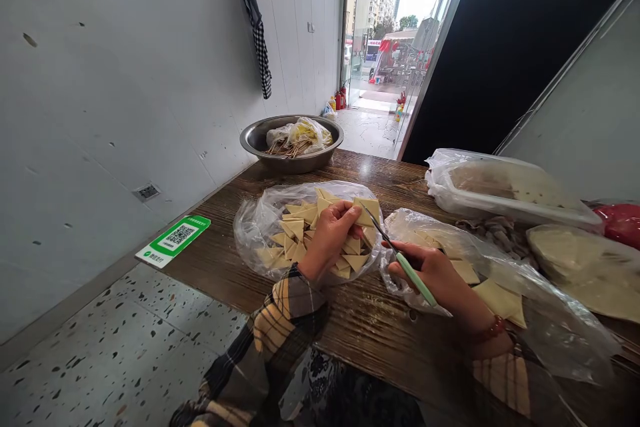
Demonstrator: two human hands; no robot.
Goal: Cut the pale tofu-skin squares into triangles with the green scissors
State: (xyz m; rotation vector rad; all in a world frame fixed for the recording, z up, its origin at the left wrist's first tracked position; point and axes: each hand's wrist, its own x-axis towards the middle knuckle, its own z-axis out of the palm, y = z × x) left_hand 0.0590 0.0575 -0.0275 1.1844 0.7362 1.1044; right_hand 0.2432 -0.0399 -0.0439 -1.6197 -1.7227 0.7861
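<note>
Between its thumb and fingers, my left hand (333, 233) pinches a pale yellow sheet piece (367, 211). My right hand (433, 273) is closed round a green-handled knife or pair of scissors (411, 275); which one is hard to tell. Its dark metal tip touches the held piece. Below my left hand lies a pile of cut triangular pieces (295, 230) on a clear plastic bag (250, 230). To the right, larger pale sheets (500, 300) lie in and beside another clear bag (545, 307), partly under my right wrist.
A metal basin (293, 163) with bagged skewers stands at the table's far end. A green QR card (175, 240) lies at the left edge. A wrapped white tray (520, 203), more bagged sheets (585, 267) and a red bag (623, 221) are at the right.
</note>
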